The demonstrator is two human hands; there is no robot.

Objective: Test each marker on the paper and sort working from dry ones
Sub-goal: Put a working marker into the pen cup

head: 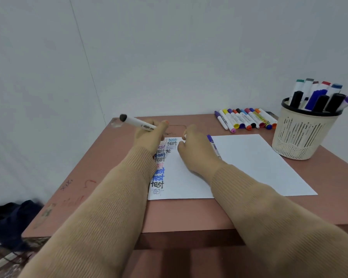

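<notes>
Left hand (149, 135) grips a white marker with a dark grey end (135, 122), raised over the white sheet of paper (249, 161) on the reddish-brown bench (100, 187), presumably for the next trial. Right hand (193, 151) rests curled on the sheet, probably steadying it; whether it holds the adjacent purple-capped white marker (214, 146) is unclear. A beige perforated plastic cup (297, 137) holds upright markers (317, 95); a row of capped coloured markers (247, 119) lies beside it.
</notes>
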